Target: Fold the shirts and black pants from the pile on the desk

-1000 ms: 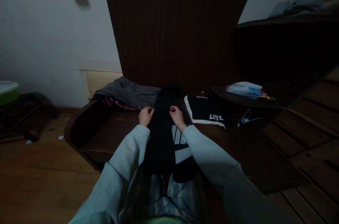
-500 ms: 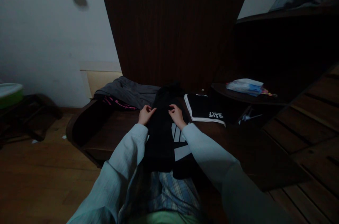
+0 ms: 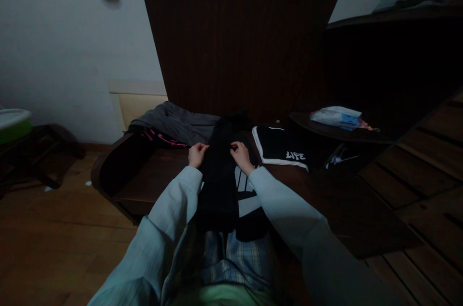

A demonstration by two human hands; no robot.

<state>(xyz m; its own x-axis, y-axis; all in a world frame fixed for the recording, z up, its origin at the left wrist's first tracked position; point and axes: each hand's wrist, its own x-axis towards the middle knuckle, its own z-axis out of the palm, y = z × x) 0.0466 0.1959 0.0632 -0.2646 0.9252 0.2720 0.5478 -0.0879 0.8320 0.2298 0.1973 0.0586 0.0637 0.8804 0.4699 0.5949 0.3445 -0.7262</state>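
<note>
Between left hand and right hand: narrow gap above black garment. Left: bare bench seat, passage good until raised armrest. Ahead left: heaped gray cloth obstructs. Ahead: dark panel stops reach. Right: folded black cloth (low, passing above is possible), then shelf juts out.

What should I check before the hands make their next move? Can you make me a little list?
1. Left hand at the left side of the black cloth: ok.
2. Right hand at the other side, level with the left: ok, about level.
3. Firm grip by both: cannot tell, it is too dark at the fingertips.
4. Grey print in full view: not ok, the right sleeve covers part of it.
5. LIFE cloth folded and apart from the hands: ok.
6. Grey cloth lying neat: not ok, it is in a loose heap.
</note>
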